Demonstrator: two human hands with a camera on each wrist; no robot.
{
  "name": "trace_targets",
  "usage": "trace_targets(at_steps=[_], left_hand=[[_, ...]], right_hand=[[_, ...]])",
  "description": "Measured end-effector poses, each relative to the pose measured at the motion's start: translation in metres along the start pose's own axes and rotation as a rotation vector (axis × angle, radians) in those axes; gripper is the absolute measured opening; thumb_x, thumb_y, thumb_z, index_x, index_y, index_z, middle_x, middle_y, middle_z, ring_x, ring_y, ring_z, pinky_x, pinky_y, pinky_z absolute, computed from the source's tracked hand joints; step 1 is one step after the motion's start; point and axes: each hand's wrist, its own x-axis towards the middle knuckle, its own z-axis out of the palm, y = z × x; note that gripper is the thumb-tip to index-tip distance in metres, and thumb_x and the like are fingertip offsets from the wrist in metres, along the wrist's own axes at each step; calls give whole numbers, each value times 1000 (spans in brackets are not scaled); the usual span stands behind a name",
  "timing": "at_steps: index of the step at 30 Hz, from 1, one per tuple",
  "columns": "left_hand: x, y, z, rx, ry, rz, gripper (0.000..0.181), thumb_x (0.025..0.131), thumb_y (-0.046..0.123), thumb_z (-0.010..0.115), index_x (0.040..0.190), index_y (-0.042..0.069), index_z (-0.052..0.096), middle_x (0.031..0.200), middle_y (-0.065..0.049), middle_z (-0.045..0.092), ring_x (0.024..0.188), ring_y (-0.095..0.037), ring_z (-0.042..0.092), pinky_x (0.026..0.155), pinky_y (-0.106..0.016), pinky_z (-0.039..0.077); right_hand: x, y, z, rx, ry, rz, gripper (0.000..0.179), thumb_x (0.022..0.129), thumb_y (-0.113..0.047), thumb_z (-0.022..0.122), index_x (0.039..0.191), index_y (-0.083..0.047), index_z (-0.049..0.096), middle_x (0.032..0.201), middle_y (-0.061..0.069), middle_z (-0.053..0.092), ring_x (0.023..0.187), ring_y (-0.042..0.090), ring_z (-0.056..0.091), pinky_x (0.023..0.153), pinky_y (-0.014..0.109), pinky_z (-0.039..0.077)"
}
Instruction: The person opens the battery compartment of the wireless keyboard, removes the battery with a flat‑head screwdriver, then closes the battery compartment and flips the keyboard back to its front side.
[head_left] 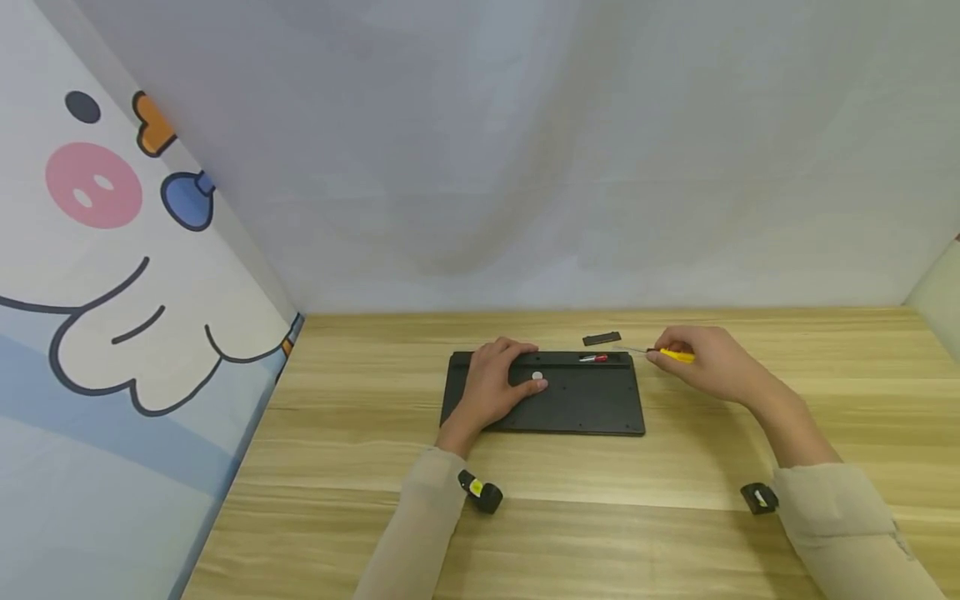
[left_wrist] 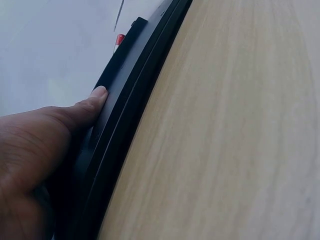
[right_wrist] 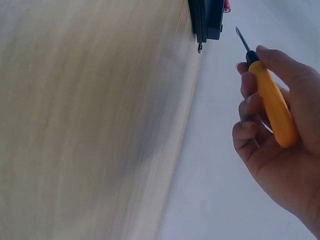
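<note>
A black keyboard (head_left: 573,404) lies face down on the wooden table, its battery slot uncovered near the far right corner. A red and silver battery (head_left: 599,358) shows in that slot; in the left wrist view its red end (left_wrist: 120,39) sticks up above the raised ridge. My left hand (head_left: 489,385) grips the keyboard's left part, fingers at the far edge and thumb on the back by a round white sticker (head_left: 537,376). To the right of the keyboard, my right hand (head_left: 712,360) holds a yellow-handled screwdriver (right_wrist: 274,104), its thin tip pointing left toward the slot without touching the battery.
Beyond the keyboard's far edge lies a small black battery cover (head_left: 602,339). The wooden table (head_left: 600,546) ends at a pale curtain-like wall (head_left: 600,167) behind. A cartoon-printed panel (head_left: 112,275) stands along the left side.
</note>
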Motion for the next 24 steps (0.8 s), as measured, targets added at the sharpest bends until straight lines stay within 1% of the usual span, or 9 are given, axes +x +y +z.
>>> trace_targets(at_steps=[3, 6, 8, 12, 16, 20, 24], left_hand=[[0, 1, 0, 4, 0, 2, 56, 91, 41, 77, 141, 21, 61, 131, -5, 63, 130, -30, 55, 120, -54, 34], [0, 1, 0, 7, 1, 5, 57, 91, 41, 77, 141, 21, 61, 131, -6, 63, 129, -30, 56, 120, -54, 34], [0, 2, -1, 8, 2, 7, 57, 91, 41, 77, 141, 21, 61, 131, -6, 63, 129, -30, 56, 120, -54, 35], [0, 2, -2, 5, 2, 8, 57, 91, 41, 77, 141, 20, 61, 131, -7, 63, 128, -31, 56, 119, -55, 35], [0, 2, -2, 10, 2, 6, 56, 91, 41, 77, 141, 20, 61, 131, -6, 63, 128, -31, 56, 119, -55, 35], [0, 2, -2, 8, -1, 4, 57, 91, 41, 77, 141, 20, 61, 131, -6, 63, 127, -30, 56, 119, -55, 35], [0, 2, -1, 13, -1, 0, 57, 91, 41, 77, 141, 21, 61, 131, -6, 63, 126, -30, 56, 119, -54, 36]], right_hand=[[-4, 0, -3, -33, 27, 19, 15, 100, -31, 66, 99, -18, 73, 98, 5, 75, 92, 27, 68, 81, 47, 55], [-7, 1, -6, -62, 43, 38, 16, 100, -30, 66, 98, -16, 73, 90, 4, 71, 79, 20, 59, 70, 35, 47], [-9, 4, -9, -76, 57, 53, 18, 99, -30, 67, 98, -13, 72, 86, 4, 69, 74, 18, 54, 67, 32, 43], [-13, 9, -11, -99, 96, 79, 21, 99, -30, 68, 96, -10, 73, 86, 8, 71, 74, 19, 59, 67, 34, 47], [-18, 14, -11, -110, 112, 109, 25, 98, -31, 68, 95, -6, 72, 87, 12, 73, 75, 21, 65, 66, 38, 52], [-24, 18, -12, -131, 98, 163, 31, 98, -33, 68, 96, -2, 72, 86, 13, 73, 74, 22, 65, 64, 39, 52], [-29, 23, -12, -137, 67, 217, 35, 97, -35, 68, 98, 0, 72, 87, 13, 74, 75, 23, 66, 65, 40, 53]])
